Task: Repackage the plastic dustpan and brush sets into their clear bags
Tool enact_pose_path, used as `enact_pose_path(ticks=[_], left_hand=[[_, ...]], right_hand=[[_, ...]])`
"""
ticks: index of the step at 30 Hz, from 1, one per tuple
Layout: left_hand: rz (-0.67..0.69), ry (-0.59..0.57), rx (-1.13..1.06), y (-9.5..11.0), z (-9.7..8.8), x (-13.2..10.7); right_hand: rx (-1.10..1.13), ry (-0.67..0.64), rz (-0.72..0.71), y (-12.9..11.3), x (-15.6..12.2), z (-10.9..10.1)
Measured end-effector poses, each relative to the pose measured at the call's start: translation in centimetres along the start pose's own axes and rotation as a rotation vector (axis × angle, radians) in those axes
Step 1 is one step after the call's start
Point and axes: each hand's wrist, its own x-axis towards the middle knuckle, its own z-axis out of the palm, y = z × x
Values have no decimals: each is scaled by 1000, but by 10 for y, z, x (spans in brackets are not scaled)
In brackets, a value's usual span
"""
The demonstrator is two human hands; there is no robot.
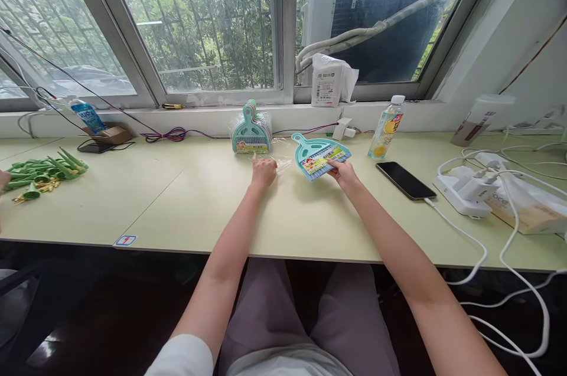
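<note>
teal plastic stands out in our head view: we pinch one dustpan [319,156] by its edge in our right hand [342,175], at the back half of the table [212,211]. it lies on a slant, handle up and to the left, wide end down and to the right, so the right hand is nearer. our left hand [264,172] is to its left, fingers curled by clear plastic [283,156]; we cannot tell if it grips. just past that hand is a stack of dustpans [250,133].
</note>
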Motion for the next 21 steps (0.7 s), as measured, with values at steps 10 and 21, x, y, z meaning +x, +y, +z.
enact_pose_path(ticks=[10,21], left_hand=[[-177,-33,92,-5,0,3],[-219,265,-32,9,-14,-1]], right_hand=[[-218,-268,270,-17,-1,-10],[-127,-131,145,-4,-3,-1]])
